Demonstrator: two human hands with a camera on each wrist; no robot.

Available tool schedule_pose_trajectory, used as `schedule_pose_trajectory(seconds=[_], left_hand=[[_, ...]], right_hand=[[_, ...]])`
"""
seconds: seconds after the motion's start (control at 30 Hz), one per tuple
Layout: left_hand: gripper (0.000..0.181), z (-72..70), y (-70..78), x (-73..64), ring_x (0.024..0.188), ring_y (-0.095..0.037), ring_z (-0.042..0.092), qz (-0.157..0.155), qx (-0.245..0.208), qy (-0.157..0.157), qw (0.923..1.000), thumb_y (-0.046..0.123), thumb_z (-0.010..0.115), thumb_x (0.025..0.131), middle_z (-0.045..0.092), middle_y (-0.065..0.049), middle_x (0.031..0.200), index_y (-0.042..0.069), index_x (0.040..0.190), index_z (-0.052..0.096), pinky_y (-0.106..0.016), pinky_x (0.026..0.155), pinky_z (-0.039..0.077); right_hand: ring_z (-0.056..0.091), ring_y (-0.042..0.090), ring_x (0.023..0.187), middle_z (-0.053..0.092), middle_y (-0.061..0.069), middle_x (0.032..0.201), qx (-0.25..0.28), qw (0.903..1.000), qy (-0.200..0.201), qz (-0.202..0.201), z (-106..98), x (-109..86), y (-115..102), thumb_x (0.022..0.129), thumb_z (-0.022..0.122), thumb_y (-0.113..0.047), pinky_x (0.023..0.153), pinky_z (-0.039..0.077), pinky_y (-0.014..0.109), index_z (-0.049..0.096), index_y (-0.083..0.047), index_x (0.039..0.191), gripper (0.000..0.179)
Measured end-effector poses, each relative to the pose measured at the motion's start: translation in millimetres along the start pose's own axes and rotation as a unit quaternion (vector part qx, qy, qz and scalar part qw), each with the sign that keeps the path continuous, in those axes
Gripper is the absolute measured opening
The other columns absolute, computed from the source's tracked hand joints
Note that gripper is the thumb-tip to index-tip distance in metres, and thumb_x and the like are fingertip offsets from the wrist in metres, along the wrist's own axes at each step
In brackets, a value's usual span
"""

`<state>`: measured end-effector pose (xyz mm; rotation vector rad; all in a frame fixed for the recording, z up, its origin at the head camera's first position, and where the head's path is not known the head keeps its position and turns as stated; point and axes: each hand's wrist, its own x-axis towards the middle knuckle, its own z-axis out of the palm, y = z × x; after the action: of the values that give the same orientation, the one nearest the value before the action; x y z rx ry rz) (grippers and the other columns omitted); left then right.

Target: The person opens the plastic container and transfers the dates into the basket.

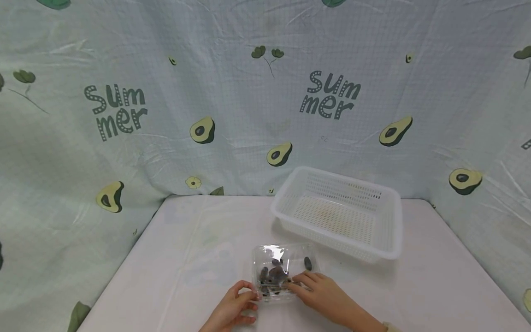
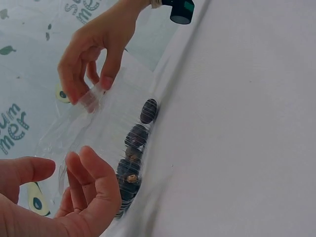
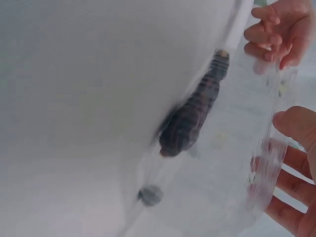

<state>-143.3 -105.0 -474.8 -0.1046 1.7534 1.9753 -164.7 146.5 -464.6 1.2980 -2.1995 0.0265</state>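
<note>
- Two hands work at a clear plastic box (image 1: pixel 295 256) on the worktop (image 1: pixel 199 267): the right hand (image 1: pixel 322 295) pinches its edge; the left hand (image 1: pixel 234 306) curves at the near left corner, whether gripping cannot be told.
- Probably light, slick and easily buckled; opposite rims seem the surest hold.
- Dark oval pieces (image 1: pixel 277 275) inside could roll.
- Behind, rightward, a white basket (image 1: pixel 327 237) stands near, limiting reach that way.

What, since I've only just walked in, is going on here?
A person's right hand pinches the near edge of a clear plastic box with dark, rounded pieces in it. The left hand is at the box's near left corner, its fingers loosely bent. The box is on a pale tabletop, and a white basket stands farther back to the right.
</note>
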Motion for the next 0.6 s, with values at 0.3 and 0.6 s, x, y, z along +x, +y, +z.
schedule_pose_trajectory(seconds=[0.3,0.6], left_hand=[[0.021,-0.3,3.1,-0.4,0.067,-0.006,0.054,-0.002,0.008,0.000,1.0000,0.015,0.051,0.086,0.057,0.001,0.082,0.006,0.103,0.043,-0.023,0.054,0.049],[0.059,-1.6,3.1,1.9,0.068,-0.007,0.056,0.011,0.017,-0.008,0.9998,0.014,0.050,0.088,0.058,0.003,0.079,0.009,0.138,0.020,-0.025,0.054,0.049]], right_hand=[[0.054,0.011,0.096,0.058,-0.004,0.105,0.006,0.9996,0.016,-0.023,-8,-23.9,16,0.075,0.070,-0.024,0.079,0.043,0.026,0.055,-0.018,0.116,0.044],[0.054,0.014,0.097,0.059,0.000,0.105,0.002,0.9992,0.025,-0.032,-14,-38.1,28,0.085,0.060,-0.023,0.082,0.040,0.028,0.055,-0.015,0.109,0.026]])
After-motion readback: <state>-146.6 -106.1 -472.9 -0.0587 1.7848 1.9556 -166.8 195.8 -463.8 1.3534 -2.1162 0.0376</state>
